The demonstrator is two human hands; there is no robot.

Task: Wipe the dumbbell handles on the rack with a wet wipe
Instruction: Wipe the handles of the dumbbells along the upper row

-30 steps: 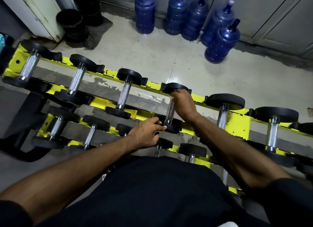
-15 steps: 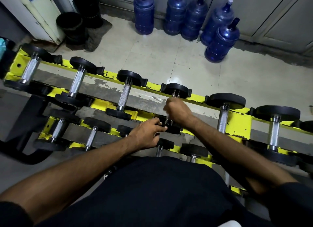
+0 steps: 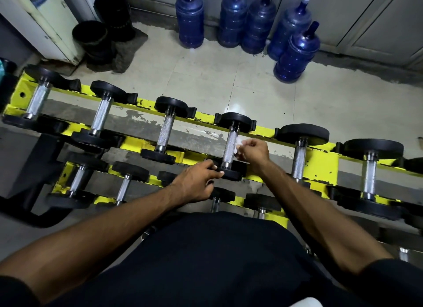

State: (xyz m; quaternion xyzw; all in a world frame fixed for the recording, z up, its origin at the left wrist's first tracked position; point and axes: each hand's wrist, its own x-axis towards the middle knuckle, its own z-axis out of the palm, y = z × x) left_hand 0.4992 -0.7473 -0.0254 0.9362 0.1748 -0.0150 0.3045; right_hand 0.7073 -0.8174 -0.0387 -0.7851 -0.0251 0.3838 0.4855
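A yellow rack (image 3: 320, 164) carries several black dumbbells with knurled steel handles in two rows. The middle dumbbell's handle (image 3: 229, 146) is bare and in full view. My right hand (image 3: 254, 150) sits just right of that handle, off it, pinching a small white wet wipe (image 3: 238, 147). My left hand (image 3: 196, 181) grips the near black head (image 3: 231, 171) of the same dumbbell with its fingers laid over it. Neighbouring handles stand to the left (image 3: 166, 132) and right (image 3: 298, 162).
Several blue water jugs (image 3: 295, 55) stand on the tiled floor behind the rack. Black buckets (image 3: 91, 39) and a mat lie at the far left by a white cabinet. A lower row of smaller dumbbells (image 3: 124, 185) runs close to my body.
My right hand slid down the middle handle, then came off it to the right with the wipe, leaving the handle uncovered. My left hand stayed on the near head.
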